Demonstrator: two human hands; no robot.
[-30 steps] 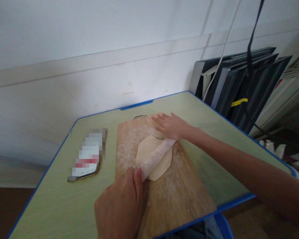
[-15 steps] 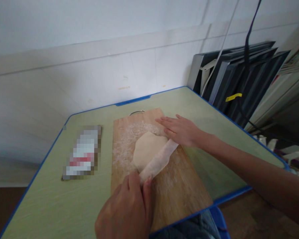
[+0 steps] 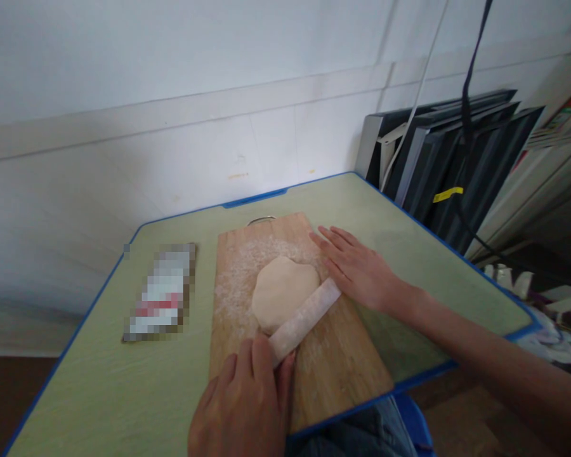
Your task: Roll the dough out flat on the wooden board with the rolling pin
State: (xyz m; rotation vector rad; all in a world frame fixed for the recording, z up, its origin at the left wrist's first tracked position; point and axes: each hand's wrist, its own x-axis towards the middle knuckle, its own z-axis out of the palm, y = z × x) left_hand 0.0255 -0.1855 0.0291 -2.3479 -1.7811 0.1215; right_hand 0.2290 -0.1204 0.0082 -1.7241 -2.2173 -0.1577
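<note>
A floured rolling pin (image 3: 305, 322) lies slantwise along the lower right edge of a flattened round of dough (image 3: 285, 293). My left hand (image 3: 245, 393) is closed around the pin's near end, thumb on one side and fingers on the other. At the far end my right hand (image 3: 354, 263) rests with its fingers stretched out and its palm side against the pin's tip. Both dough and pin are on a wooden cutting board (image 3: 342, 374) dusted with flour, mostly toward its upper left. The pin's two ends are partly hidden by my hands.
The board stands on a pale green table (image 3: 171, 393) with a blue rim. A blurred-out white package (image 3: 164, 285) with a red band lies left of the board. Dark flat panels (image 3: 457, 158) lean on the wall at the right, with cables hanging before them.
The rolling pin has moved slightly back toward me, off more of the dough, so more of the round shows. My right hand has shifted a little right and down. The view has tilted slightly.
</note>
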